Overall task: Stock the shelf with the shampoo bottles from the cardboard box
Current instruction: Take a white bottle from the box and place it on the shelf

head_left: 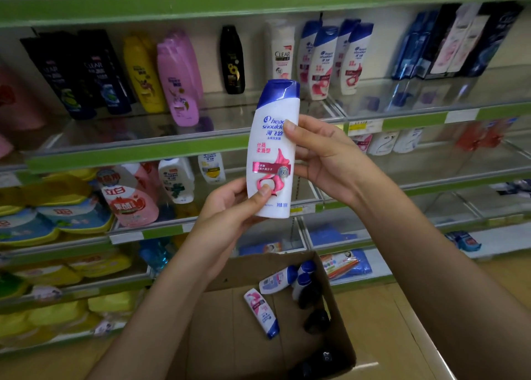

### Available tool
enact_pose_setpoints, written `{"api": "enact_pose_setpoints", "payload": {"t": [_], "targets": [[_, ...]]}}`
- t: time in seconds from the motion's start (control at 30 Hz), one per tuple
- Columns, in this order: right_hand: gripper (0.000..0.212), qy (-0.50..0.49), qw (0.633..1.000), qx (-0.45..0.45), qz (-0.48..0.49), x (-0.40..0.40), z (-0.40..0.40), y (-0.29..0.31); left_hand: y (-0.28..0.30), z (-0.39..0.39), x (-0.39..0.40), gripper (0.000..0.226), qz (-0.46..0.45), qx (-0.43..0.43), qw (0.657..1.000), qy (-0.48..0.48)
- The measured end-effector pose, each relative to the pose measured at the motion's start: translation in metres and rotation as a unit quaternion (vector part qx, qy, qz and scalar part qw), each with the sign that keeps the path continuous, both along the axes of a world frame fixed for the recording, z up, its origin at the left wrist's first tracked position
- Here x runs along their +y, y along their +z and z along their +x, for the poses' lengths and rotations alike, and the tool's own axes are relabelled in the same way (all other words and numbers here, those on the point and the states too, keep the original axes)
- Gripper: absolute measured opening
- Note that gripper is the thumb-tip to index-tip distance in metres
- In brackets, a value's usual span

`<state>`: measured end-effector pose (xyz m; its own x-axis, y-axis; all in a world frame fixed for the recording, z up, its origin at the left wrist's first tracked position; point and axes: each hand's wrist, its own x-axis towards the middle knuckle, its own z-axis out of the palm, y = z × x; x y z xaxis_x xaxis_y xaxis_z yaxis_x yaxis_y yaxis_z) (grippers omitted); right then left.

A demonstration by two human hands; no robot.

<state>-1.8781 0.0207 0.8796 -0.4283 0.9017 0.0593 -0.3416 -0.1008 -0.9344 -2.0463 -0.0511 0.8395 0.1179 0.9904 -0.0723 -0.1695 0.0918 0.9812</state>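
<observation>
The left hand (230,207) pinches the base of the white shampoo bottle (273,150), thumb on its label, while the right hand's (319,155) fingers (290,127) curl round its upper edge. Rigid, glossy plastic like this probably feels light but slick, so the flat waist looks the best grip. It stands nearly upright, blue cap uppermost, in front of the shelf (138,155) and above the cardboard box (339,316), where more bottles lie.
</observation>
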Motion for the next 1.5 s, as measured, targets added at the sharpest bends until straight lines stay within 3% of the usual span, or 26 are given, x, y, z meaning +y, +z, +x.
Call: {"api": "enact_pose_setpoints", "payload": {"t": [0.2, 0.63, 0.97, 1.27, 1.5], "targets": [[0.04, -0.008, 0.999, -0.036, 0.013, 0.024, 0.033, -0.009, -0.006, 0.033, 0.022, 0.052, -0.013, 0.042, 0.999, 0.009], [0.027, -0.02, 1.0, -0.017, 0.008, 0.129, 0.131, -0.01, 0.007, 0.143, 0.119, 0.053, -0.007, 0.085, 0.994, 0.068], [0.033, -0.047, 0.997, -0.011, 0.052, 0.191, 0.185, 0.005, 0.017, 0.203, 0.203, 0.025, 0.06, 0.16, 0.982, 0.087], [0.04, -0.08, 0.99, -0.014, 0.113, 0.245, 0.209, 0.004, 0.021, 0.232, 0.281, 0.035, 0.112, 0.24, 0.962, 0.065], [0.037, -0.07, 0.984, -0.034, 0.158, 0.288, 0.213, -0.019, 0.001, 0.237, 0.328, 0.041, 0.091, 0.239, 0.964, 0.076]]}}
